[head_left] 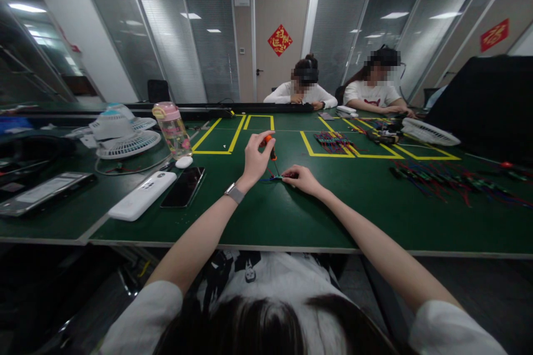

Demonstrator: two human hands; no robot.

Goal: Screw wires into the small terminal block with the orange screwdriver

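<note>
My left hand [257,156] is closed around the orange and black handle of a screwdriver [272,150]. Its thin shaft points down, and the tip meets a small green circuit board [277,177] lying on the green table [233,222]. Coloured wires run from the board's left side. My right hand [303,178] pinches the board's right edge between thumb and fingers. The exact spot under the screwdriver tip is too small to make out.
To my left lie a black phone [183,187], a white power bank [142,196] and a pink-lidded bottle [172,130]. White fans [125,141] stand beyond. Wired boards [458,177] are heaped at right, more [333,142] inside yellow tape. Two people sit opposite.
</note>
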